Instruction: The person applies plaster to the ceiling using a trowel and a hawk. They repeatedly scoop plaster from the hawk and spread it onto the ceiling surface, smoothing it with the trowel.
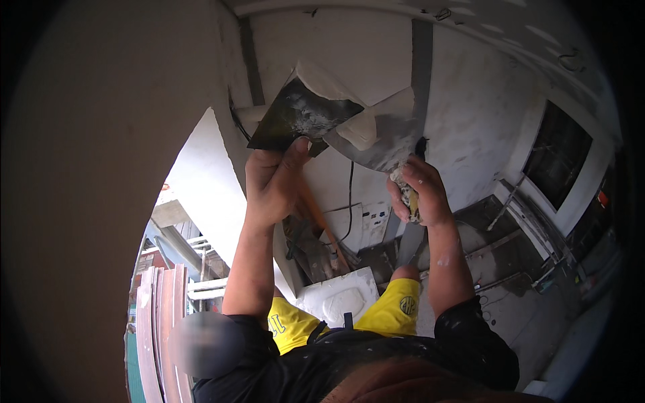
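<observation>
Paste clings in a pale band along the far edge of the plate in the head view. The left grip is closed on this dark, flat plate at its near side, thumb on top. The right grip is wrapped round the crusted handle of a knife, whose wide blade reaches up and leftward until its corner overlaps the plate; a pale lump lies on the blade near that overlap. Whether the two metals touch there cannot be told. Both tools are held up in front of the wall, well above the yellow shorts and the white board, which bears a roundish pale patch. The step in hand looks like working paste between plate and knife, gathering or scraping it together. The next move seems to call for a steady plate, held flat enough that the load does not slide off, and a low blade angle from the right, with even pressure along the edge. Too steep a tilt could drop paste below.
</observation>
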### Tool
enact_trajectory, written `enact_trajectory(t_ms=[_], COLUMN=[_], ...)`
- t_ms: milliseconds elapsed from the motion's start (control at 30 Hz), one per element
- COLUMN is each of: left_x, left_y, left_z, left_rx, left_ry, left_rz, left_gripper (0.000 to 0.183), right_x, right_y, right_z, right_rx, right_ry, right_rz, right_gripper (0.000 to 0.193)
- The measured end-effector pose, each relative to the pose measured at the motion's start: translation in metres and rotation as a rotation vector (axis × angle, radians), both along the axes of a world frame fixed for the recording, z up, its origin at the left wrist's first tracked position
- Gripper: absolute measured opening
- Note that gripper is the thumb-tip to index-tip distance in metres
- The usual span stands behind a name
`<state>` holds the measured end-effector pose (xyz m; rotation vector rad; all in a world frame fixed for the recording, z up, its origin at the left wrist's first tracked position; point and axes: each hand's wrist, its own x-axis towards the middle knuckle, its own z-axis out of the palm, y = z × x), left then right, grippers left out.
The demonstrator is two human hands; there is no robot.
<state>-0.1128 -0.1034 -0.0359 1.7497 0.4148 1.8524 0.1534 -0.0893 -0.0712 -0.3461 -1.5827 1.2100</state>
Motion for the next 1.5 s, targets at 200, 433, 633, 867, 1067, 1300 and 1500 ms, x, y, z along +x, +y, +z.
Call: enact_trajectory(t_ms=[200, 433, 633, 867, 1067, 1300, 1500], left_x=[-0.015, -0.025, -0.034, -0.043, -0.029, -0.006, -0.001], left_y=[-0.004, -0.011, 0.024, 0.021, 0.035, 0.046, 0.059], left_z=[0.004, 0.010, 0.023, 0.148, 0.298, 0.373, 0.390], left_rx=[0.044, 0.084, 0.583, 0.486, 0.816, 0.959, 1.033], left_ry=[0.436, 0.700, 0.745, -0.018, -0.169, -0.038, -0.081], left_rz=[0.274, 0.498, 0.502, 0.765, 0.611, 0.757, 0.707], left_gripper=[0.031, 0.039, 0.047, 0.028, 0.027, 0.038, 0.036], right_x=[-0.004, -0.011, -0.008, -0.002, 0.001, 0.011, 0.014], right_y=[-0.002, 0.003, -0.009, 0.007, 0.008, 0.004, 0.002], right_z=[0.004, 0.005, 0.011, -0.009, -0.030, -0.038, -0.036], right_rx=[0.029, 0.039, 0.062, 0.032, -0.049, -0.042, -0.022], right_ry=[-0.009, -0.007, 0.179, 0.288, 0.308, 0.311, 0.291], right_rz=[0.055, 0.144, 0.057, 0.029, 0.046, -0.026, -0.060], right_gripper=[0.035, 0.038, 0.041, 0.034, 0.032, 0.032, 0.033])
